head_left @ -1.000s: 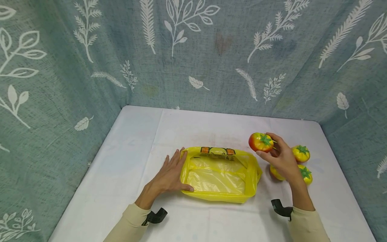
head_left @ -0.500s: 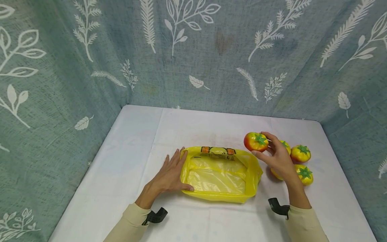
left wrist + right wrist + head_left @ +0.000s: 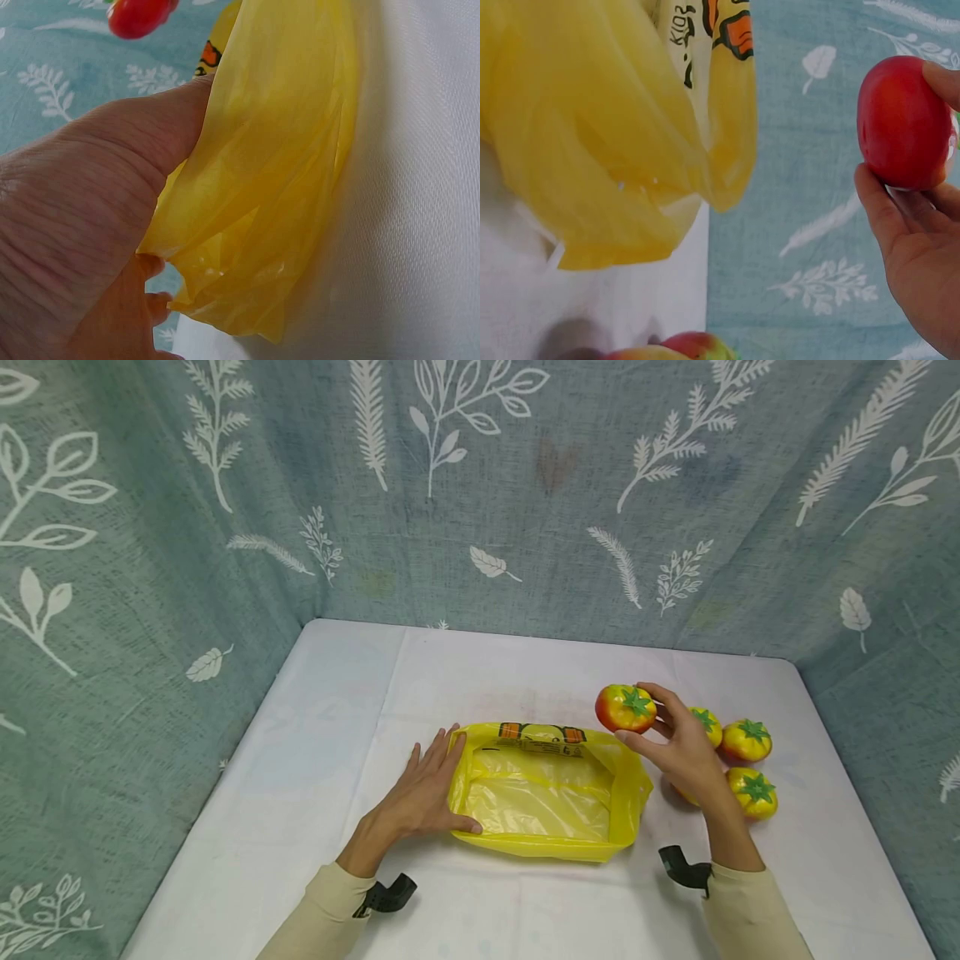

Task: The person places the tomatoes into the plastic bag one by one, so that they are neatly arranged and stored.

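In the head view, a yellow plastic bag (image 3: 536, 810) stands on the table with its mouth spread wide. My left hand (image 3: 423, 789) rests at the bag's left rim, fingers spread and straight. Its thumb goes behind the bag's film in the left wrist view (image 3: 262, 150). My right hand (image 3: 686, 747) pinches a red and yellow toy tomato (image 3: 625, 708) between thumb and fingers. The tomato is held up over the bag's back right corner, its green star-shaped top turned toward the head camera. From the right wrist view, the tomato (image 3: 901, 124) shows its red underside beside the bag (image 3: 592, 150).
Several more toy tomatoes lie on the right of the white table (image 3: 337, 710), including one at the right (image 3: 746, 741) and one nearer the front (image 3: 753, 793). My right hand and forearm partly cover others. A leaf-patterned curtain (image 3: 525, 527) encloses the back and sides.
My right hand has moved left with the toy tomato, bringing it nearer the bag's mouth and uncovering another tomato behind it. The left hand and bag have stayed put.
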Tool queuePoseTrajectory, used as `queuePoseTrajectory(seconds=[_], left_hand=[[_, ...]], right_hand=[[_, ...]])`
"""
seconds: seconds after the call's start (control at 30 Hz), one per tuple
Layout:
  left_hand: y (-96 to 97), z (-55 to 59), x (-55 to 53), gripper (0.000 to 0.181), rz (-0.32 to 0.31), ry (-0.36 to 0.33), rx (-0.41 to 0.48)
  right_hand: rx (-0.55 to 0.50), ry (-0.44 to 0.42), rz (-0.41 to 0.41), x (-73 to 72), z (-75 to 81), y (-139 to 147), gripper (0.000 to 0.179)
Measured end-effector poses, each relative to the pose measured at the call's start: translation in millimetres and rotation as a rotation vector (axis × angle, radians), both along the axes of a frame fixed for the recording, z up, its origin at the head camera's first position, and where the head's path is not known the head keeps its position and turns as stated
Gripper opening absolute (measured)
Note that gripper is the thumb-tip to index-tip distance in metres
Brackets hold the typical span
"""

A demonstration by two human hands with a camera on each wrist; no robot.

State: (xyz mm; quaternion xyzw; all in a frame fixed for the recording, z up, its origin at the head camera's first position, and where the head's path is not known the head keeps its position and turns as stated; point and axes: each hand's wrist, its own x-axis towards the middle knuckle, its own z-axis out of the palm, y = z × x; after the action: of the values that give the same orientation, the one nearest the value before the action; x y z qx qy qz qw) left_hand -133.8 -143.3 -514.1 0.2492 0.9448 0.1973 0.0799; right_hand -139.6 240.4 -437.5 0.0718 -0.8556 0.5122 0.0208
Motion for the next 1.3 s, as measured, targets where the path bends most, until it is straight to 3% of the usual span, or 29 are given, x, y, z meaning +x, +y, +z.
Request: queuePoseTrajectory(seconds=[0.43, 0.93, 1.3], left_hand=[[-1.5, 0.3, 1.0, 0.142, -0.007, 0.008, 0.003], [-0.5, 2.0, 0.7, 0.143, -0.005, -0.018, -0.002], [-0.8, 1.5, 0.3, 0.143, -0.012, -0.006, -0.009]], right_hand=[[-0.037, 0.004, 0.038, -8.3, 0.6, -12, 0.077], [0.025, 0.034, 0.062, -14.3, 1.9, -25, 0.075], [-0.010, 0.038, 0.115, -16.1, 3.7, -34, 0.075]])
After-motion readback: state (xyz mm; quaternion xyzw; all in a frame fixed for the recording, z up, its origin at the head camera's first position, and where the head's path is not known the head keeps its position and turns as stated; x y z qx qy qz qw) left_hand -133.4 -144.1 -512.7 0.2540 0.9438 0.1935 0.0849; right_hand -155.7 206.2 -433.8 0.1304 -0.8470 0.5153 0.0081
